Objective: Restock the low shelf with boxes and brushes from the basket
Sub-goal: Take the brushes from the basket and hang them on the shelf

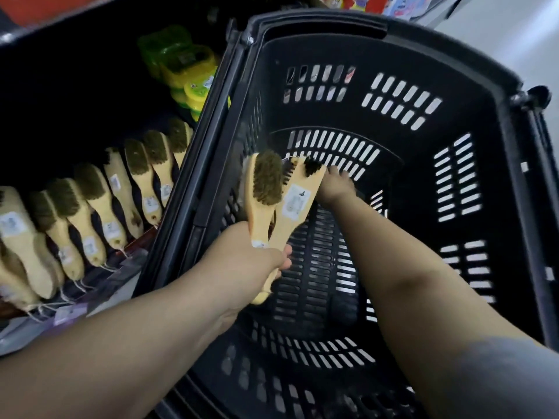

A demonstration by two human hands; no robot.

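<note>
My left hand (251, 258) grips the handles of several wooden brushes (273, 201), fanned out above the black plastic basket (393, 49). One shows olive bristles, another a white label. My right hand (335, 184) reaches deep into the basket, down to its slotted floor; the brushes partly hide it and I cannot see what its fingers do. A row of the same wooden brushes (90, 213) lies on the low shelf (99, 285) at the left, handles toward me with strings hanging.
Green and yellow plastic packs (184, 71) are stacked at the back of the shelf beside the basket's left rim. The basket's handle hinge (535, 96) sticks out at the right. Pale floor (499, 34) shows beyond the basket.
</note>
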